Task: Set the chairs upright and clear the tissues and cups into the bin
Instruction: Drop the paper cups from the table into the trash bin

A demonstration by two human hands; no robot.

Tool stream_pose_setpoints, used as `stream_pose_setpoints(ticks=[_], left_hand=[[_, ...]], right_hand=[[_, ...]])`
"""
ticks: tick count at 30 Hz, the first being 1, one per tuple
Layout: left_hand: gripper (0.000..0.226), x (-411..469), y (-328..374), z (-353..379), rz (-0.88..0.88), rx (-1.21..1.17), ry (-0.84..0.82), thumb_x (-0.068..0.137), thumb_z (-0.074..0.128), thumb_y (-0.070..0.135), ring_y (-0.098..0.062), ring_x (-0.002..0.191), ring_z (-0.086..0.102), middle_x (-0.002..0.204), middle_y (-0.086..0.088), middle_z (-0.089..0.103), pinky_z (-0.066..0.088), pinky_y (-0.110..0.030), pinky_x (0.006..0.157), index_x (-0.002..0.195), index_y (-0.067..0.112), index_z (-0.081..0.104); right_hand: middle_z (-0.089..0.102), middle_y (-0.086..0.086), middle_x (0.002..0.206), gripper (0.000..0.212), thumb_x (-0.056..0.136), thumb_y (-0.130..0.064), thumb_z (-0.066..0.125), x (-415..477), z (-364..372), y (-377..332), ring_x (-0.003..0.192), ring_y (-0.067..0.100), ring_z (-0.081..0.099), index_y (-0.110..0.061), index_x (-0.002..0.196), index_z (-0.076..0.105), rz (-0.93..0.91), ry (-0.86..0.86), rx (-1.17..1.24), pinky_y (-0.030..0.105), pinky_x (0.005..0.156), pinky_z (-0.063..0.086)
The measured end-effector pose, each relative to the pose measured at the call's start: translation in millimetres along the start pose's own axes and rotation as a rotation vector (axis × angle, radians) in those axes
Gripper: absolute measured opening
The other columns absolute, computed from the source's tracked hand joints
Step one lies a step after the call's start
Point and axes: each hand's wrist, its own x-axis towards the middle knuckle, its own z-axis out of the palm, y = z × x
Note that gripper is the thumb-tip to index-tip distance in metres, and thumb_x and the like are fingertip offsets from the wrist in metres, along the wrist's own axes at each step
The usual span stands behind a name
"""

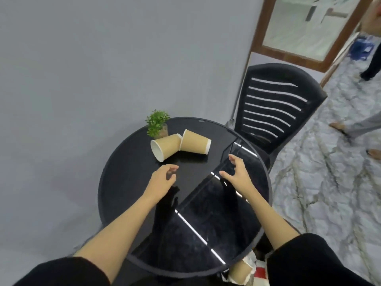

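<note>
While both hands hovered empty over the table [115, 182], the left hand [162, 176], fingers loosely spread, reached toward the tipped left cup [165, 146] just beyond it, the right cup [194, 144] touching alongside, and the right hand [235, 172] likewise spread, so clearing cups seemingly needed a closing grasp next.

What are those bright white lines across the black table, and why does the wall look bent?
Head view: the lines are glare, ceiling light mirrored in the glossy round black table, which also reflects both arms; the wide-angle lens curves the grey wall and brown door frame; edges look slightly soft.
</note>
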Motion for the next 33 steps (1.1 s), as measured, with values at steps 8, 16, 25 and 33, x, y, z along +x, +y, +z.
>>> stream_pose_setpoints(ticks=[8, 16, 25, 33], left_hand=[[0.039, 33.8, -19.3, -26.3, -0.111, 0.031, 0.189, 0.089, 0.055, 0.007, -0.024, 0.124, 0.048, 0.13, -0.011, 0.053, 0.037, -0.035, 0.105, 0.128, 0.012, 0.052], [0.053, 76.8, -13.4, -28.0, -0.047, 0.109, 0.271, 0.086, 0.061, 0.011, -0.025, 0.131, 0.035, 0.142, -0.009, 0.039, 0.03, -0.036, 0.109, 0.135, 0.013, 0.043], [0.07, 97.5, -26.0, -20.6, -0.046, 0.216, 0.207, 0.08, 0.069, 0.018, -0.029, 0.133, 0.032, 0.148, -0.011, 0.03, 0.029, -0.042, 0.111, 0.141, 0.012, 0.035], [0.071, 97.6, -30.1, -24.3, 0.001, 0.257, 0.219, 0.076, 0.073, 0.022, -0.025, 0.125, 0.044, 0.141, -0.009, 0.036, 0.042, -0.044, 0.104, 0.137, 0.014, 0.039]], right_hand=[[0.032, 0.009, 0.142, 0.071, 0.08, -0.016, 0.069, 70.0, 19.5, -21.6, 0.132, 0.02, 0.033, -0.012, 0.139, 0.03, -0.137, -0.082, -0.107, 0.023, 0.103, 0.025], [0.025, 0.009, 0.147, 0.079, 0.077, -0.016, 0.073, 117.5, 22.8, -18.2, 0.135, 0.021, 0.028, -0.013, 0.141, 0.026, -0.132, -0.167, -0.135, 0.022, 0.103, 0.022], [0.027, 0.008, 0.145, 0.08, 0.077, -0.016, 0.073, 135.8, 34.1, -8.1, 0.124, 0.01, 0.03, -0.013, 0.141, 0.026, -0.108, -0.275, -0.121, 0.024, 0.101, 0.025], [0.037, 0.005, 0.135, 0.074, 0.076, -0.017, 0.073, 126.8, 40.7, -1.5, 0.112, 0.01, 0.036, -0.018, 0.137, 0.032, -0.062, -0.234, -0.098, 0.026, 0.091, 0.032]])
